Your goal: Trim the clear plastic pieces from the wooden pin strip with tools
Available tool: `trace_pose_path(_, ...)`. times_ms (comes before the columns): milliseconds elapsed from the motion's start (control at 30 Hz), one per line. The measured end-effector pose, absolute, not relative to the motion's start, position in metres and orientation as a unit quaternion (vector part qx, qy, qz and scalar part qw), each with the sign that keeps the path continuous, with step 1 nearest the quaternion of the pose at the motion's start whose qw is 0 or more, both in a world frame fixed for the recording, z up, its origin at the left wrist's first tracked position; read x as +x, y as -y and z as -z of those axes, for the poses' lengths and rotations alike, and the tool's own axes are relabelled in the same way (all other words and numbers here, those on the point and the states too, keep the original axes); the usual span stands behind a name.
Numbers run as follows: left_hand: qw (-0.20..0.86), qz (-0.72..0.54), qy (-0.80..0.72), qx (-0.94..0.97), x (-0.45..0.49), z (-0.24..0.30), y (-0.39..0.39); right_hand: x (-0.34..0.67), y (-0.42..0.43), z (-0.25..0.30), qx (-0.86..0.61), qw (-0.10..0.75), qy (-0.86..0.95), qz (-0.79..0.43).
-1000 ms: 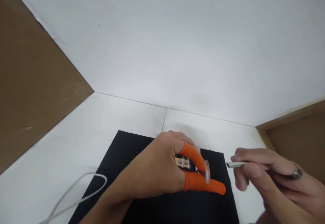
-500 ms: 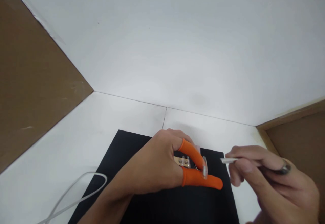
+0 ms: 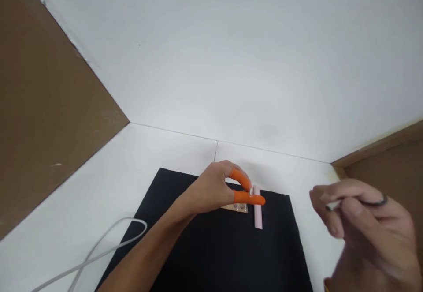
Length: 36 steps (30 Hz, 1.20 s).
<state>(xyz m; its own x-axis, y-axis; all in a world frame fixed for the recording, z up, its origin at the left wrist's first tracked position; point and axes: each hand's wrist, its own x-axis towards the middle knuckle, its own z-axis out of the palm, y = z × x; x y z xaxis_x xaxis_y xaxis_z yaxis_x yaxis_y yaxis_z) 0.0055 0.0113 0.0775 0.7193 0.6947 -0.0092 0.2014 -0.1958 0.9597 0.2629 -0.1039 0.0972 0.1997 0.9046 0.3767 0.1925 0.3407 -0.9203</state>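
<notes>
My left hand (image 3: pixel 211 190) is over the black mat (image 3: pixel 228 256), with orange finger covers (image 3: pixel 249 197) on its thumb and index finger. Pinched between those tips is a small clear piece (image 3: pixel 251 191), mostly hidden by the fingers. Just beyond the fingertips, a pale pink strip (image 3: pixel 258 217) lies on the mat. Under the hand, a beige strip with clear-covered round bits (image 3: pixel 241 208) shows in part. My right hand (image 3: pixel 370 221), off the mat's right side and slightly blurred, grips a thin whitish tool (image 3: pixel 333 204); its kind cannot be made out.
A white cable (image 3: pixel 99 253) loops over the left edge of the mat. White panels (image 3: pixel 231 84) rise behind the white tabletop (image 3: pixel 158 146). Brown boards (image 3: pixel 56 120) flank the left side, and a wooden edge (image 3: pixel 380 146) runs along the right.
My left hand has moved back and slightly left with the clear piece, exposing the pink strip. My right hand has drawn away to the right, its tool now turned more toward the camera.
</notes>
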Motion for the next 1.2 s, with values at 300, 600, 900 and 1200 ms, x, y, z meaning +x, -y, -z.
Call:
trace_pose_path(300,0.457,-0.186,-0.334,0.804,-0.011,-0.021,0.026,0.296,0.136,-0.048,-0.568,0.510,0.501,-0.408)
trace_pose_path(600,0.357,-0.195,-0.396,0.823,0.002,0.022,0.038,0.304,0.170,0.024,-0.598,0.490,0.454,-0.444)
trace_pose_path(900,0.328,-0.192,-0.393,0.838,0.006,0.045,0.028,0.309,0.180,0.049,-0.623,0.475,0.422,-0.456)
trace_pose_path(1200,0.318,-0.193,-0.380,0.847,0.001,0.060,0.016,0.291,0.178,0.044,-0.660,0.431,0.401,-0.467)
